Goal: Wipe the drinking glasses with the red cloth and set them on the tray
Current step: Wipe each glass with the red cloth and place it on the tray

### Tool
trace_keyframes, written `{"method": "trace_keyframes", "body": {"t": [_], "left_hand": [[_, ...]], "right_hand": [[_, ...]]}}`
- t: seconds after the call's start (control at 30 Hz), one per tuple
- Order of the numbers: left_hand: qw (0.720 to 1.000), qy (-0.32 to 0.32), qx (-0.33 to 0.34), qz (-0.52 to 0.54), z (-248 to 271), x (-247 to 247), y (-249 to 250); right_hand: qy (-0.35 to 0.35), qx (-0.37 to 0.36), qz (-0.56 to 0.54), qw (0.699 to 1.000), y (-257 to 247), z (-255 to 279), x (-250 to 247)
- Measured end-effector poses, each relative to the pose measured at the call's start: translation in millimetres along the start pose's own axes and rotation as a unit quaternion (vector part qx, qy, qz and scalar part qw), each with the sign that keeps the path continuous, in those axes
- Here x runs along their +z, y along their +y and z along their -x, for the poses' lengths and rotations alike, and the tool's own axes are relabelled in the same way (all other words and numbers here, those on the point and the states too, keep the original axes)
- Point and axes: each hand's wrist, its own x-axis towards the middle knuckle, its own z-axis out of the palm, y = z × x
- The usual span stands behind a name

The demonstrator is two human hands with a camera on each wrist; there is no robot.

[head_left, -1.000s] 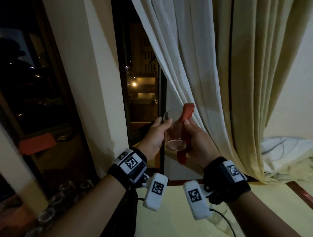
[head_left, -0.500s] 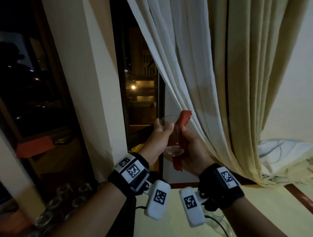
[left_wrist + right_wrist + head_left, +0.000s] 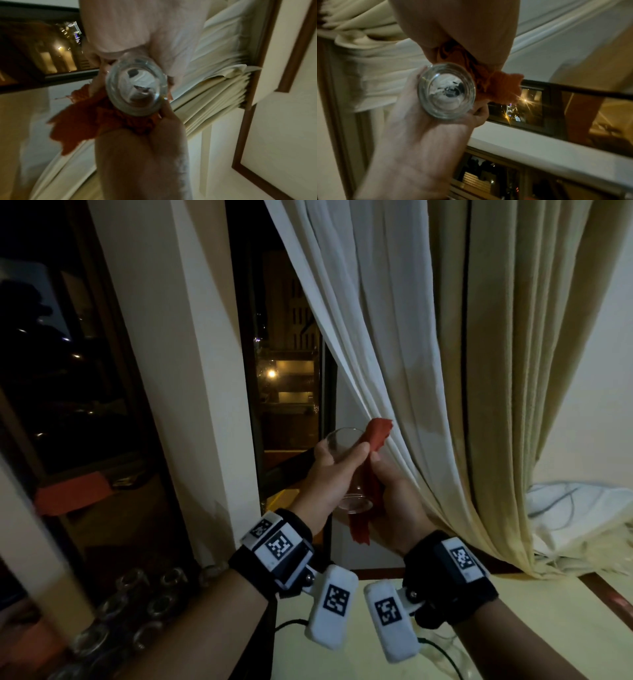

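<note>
A clear drinking glass is held up in front of the curtain, its mouth pointing away from me and its thick base facing the wrist cameras. My left hand grips it from the left, fingers curled round its wall. My right hand holds a bunched red cloth against the glass's right side. One cloth end sticks up past the rim and the other hangs below the base. The cloth is pinched between right palm and glass.
Several more glasses stand in the dark at lower left, by the window pillar. Cream curtains hang right behind the hands. A yellow tabletop lies below, with a black cable and a clear glass under my right wrist.
Both hands stay raised together with the glass. The cloth's upper end has leaned to the right and my right hand has shifted slightly along the glass.
</note>
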Motion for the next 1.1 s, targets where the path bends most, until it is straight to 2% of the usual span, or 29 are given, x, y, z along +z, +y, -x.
{"method": "trace_keyframes", "body": {"t": [0.03,0.17,0.33,0.43,0.53,0.7,0.8,0.93,1.1], "left_hand": [[1.000,0.003,0.005,0.010,-0.1,-0.7,0.0],[0.997,-0.051,-0.001,0.051,-1.7,-8.0,8.0],[1.000,-0.007,0.003,-0.008,-5.3,-2.4,10.7],[1.000,0.003,0.004,-0.010,-5.3,-2.4,4.7],[0.997,-0.053,-0.012,0.056,-7.3,-9.5,3.5],[0.998,-0.028,0.016,-0.054,-10.6,-6.9,9.4],[0.998,-0.009,0.012,-0.055,-4.5,1.2,9.3],[0.998,-0.067,-0.004,0.016,-5.0,-3.9,14.9],[0.993,-0.086,-0.005,-0.077,-19.0,-6.5,13.3]], "right_hand": [[-0.004,0.004,-0.014,1.000,-2.5,1.4,1.5],[-0.002,0.040,-0.060,0.997,-8.6,0.4,-1.9],[0.003,-0.027,0.039,0.999,-3.8,-1.1,3.0],[-0.013,-0.007,0.018,1.000,-2.4,-2.5,0.6],[-0.005,0.025,-0.029,0.999,-6.4,-3.5,-3.3],[-0.005,-0.045,0.024,0.999,-2.9,-3.2,-1.6],[-0.012,-0.029,0.007,0.999,-1.2,-3.8,-1.0],[-0.006,0.009,-0.044,0.999,-8.1,-3.9,-4.5],[0.022,-0.087,0.050,0.995,4.1,-3.0,-5.5]]}}
